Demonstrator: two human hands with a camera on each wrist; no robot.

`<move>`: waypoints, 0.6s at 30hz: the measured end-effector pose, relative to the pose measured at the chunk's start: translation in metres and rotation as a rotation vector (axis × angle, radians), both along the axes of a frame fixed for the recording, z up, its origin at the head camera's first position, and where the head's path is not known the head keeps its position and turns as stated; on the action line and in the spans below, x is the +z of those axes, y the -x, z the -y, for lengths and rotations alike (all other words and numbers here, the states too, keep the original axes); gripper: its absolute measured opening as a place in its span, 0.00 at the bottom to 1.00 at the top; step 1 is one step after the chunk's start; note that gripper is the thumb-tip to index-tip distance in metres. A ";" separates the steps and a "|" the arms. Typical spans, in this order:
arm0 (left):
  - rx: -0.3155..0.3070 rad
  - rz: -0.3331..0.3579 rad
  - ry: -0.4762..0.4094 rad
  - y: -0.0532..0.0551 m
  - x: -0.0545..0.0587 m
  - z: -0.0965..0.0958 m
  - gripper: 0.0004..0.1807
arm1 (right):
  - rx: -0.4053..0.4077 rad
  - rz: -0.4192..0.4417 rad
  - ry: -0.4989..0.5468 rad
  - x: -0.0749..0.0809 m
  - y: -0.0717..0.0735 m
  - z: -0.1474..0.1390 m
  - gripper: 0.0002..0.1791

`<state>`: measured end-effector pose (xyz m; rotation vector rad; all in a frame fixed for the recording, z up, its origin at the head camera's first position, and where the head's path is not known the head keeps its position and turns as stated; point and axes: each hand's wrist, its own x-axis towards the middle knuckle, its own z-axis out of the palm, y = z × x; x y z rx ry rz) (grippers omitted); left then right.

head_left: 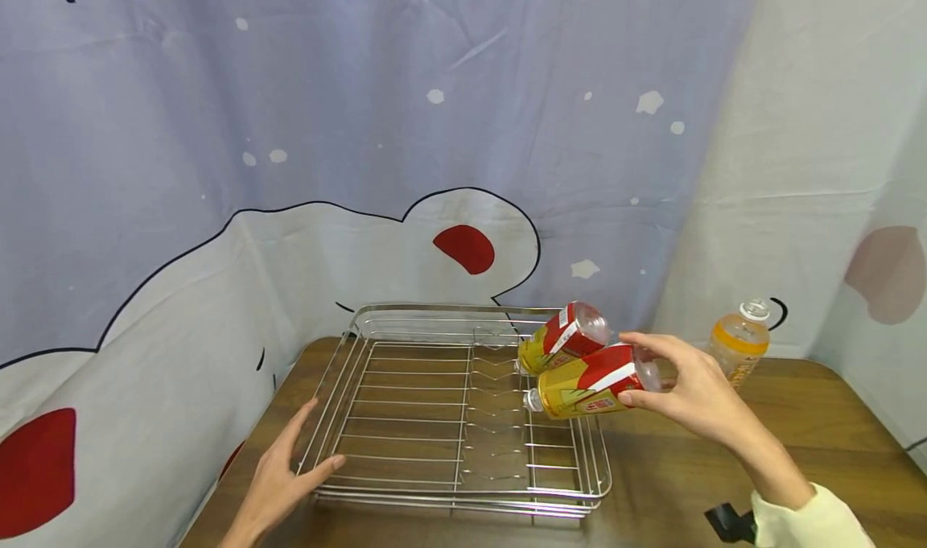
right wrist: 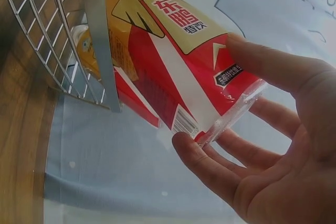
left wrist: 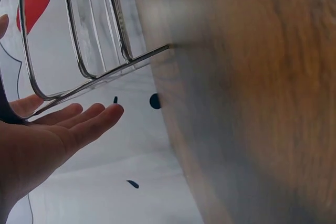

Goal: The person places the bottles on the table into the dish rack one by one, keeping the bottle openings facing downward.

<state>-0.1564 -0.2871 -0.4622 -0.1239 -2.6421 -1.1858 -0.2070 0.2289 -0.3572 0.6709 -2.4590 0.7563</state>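
Observation:
My right hand (head_left: 691,383) grips the base end of a plastic drink bottle (head_left: 590,381) with a red and yellow label. The bottle lies tilted over the right side of a metal wire rack (head_left: 405,496), its neck pointing left. In the right wrist view, thumb and fingers pinch the clear bottom of that bottle (right wrist: 178,61). A second matching bottle (head_left: 565,337) leans in the rack just behind it. At the rack's left side is my left hand (head_left: 278,475), thumb and fingers spread around the rim. The left wrist view shows its fingers straight beside the wire rack (left wrist: 79,72).
An orange-banded clear bottle (head_left: 740,340) stands uncapped at the back right of the wooden table (head_left: 673,467). A printed curtain (head_left: 362,129) hangs behind and left of the table. Something black (head_left: 727,522) shows by the right sleeve.

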 end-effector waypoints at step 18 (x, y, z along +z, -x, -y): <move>-0.022 0.010 -0.097 0.002 -0.004 0.001 0.49 | 0.077 -0.053 -0.020 -0.016 0.011 0.031 0.40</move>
